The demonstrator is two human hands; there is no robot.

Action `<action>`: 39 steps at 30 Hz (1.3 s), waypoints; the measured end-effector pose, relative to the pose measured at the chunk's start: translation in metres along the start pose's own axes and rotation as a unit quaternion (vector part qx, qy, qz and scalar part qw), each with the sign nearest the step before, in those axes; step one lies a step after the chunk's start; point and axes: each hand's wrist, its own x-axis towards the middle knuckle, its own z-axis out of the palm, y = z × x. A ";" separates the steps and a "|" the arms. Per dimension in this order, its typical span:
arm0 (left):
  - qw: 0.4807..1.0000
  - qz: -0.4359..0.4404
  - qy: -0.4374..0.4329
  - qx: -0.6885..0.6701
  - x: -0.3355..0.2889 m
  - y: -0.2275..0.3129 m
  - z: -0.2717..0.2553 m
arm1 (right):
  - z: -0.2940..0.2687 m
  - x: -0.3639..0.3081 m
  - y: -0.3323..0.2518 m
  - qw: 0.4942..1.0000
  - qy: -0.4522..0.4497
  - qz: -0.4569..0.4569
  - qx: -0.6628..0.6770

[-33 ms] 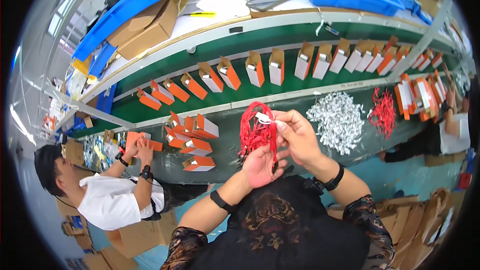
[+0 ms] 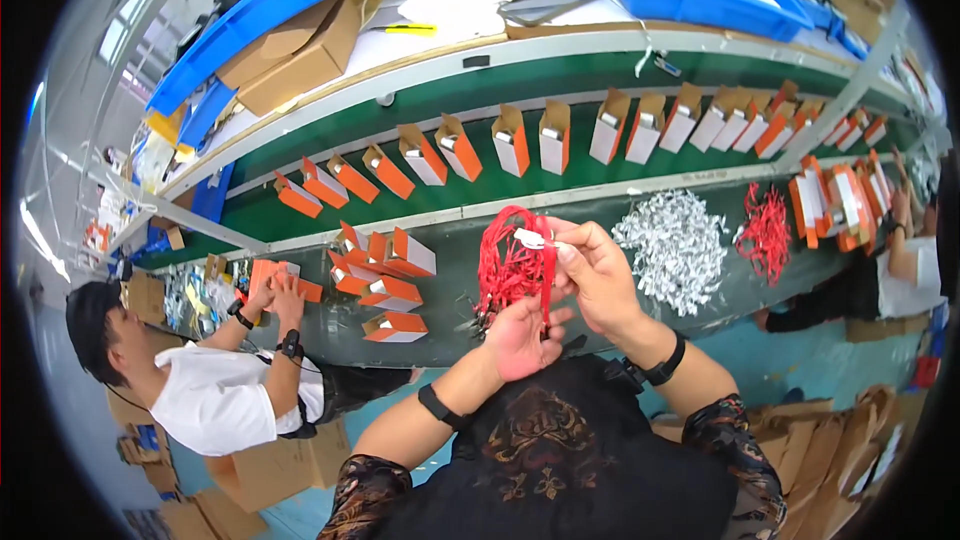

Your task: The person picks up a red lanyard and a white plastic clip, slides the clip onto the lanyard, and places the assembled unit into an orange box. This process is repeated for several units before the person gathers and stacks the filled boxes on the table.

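Note:
A flat red strap (image 2: 549, 285), like a lanyard, hangs between my two hands. My right hand (image 2: 602, 278) pinches its upper part between thumb and forefinger, beside a small white piece (image 2: 530, 238). Lower down, my left hand (image 2: 522, 340) is palm up, its fingers curled round the strap's lower end, which they partly hide. Just behind and to the left, a tangled heap of red straps (image 2: 503, 265) lies on the dark work surface (image 2: 460, 340). A pile of small silvery-white pieces (image 2: 672, 250) is to the right of my right hand.
Another heap of red straps (image 2: 766, 235) lies farther right. Orange-and-white boxes with raised flaps (image 2: 508, 145) line the green belt (image 2: 330, 140); more boxes (image 2: 390, 292) stand at left. A co-worker (image 2: 225, 390) handles an orange box at left; another person (image 2: 905, 260) works at far right.
My left fingers have curled in a little more around the strap's lower end. The view has shifted very slightly; the rest looks the same.

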 end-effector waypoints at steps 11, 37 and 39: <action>0.881 0.319 0.241 0.252 -0.008 -0.025 0.023 | -0.023 0.022 0.015 0.997 -0.045 -0.052 0.019; 0.375 0.599 0.233 0.668 -0.104 0.083 0.042 | 0.046 0.028 0.026 0.762 -0.529 -0.074 -0.366; 0.399 0.594 0.253 0.650 -0.106 0.089 0.027 | 0.061 0.028 0.026 0.909 -0.361 -0.056 -0.202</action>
